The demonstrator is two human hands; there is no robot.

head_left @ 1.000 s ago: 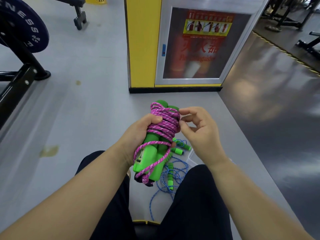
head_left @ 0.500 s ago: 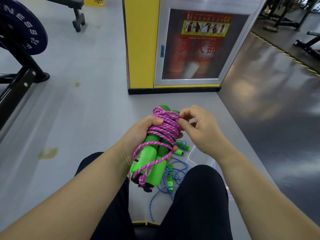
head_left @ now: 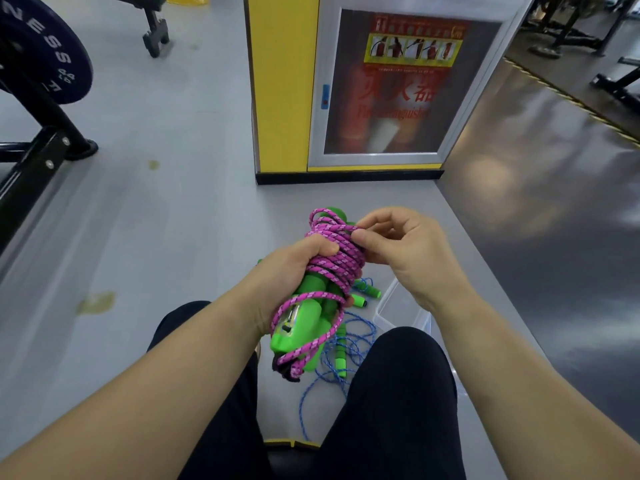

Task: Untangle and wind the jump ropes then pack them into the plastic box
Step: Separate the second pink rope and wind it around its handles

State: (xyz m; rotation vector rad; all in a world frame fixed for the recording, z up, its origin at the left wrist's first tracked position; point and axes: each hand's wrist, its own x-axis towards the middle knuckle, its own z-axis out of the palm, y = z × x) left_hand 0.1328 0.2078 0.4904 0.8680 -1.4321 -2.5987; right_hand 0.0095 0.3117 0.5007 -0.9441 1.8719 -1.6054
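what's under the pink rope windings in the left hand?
Green handles: their ends poke out above and below the pink rope. Their middles are hidden by the coils and the gripping left hand.

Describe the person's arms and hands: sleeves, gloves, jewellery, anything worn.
Both arms are bare as far as the view shows: no sleeve reaches the left forearm or the right forearm. The left hand and the right hand wear no gloves, and no ring, watch or wristband shows on the sides in view. The only clothing in sight is black trousers on the legs.
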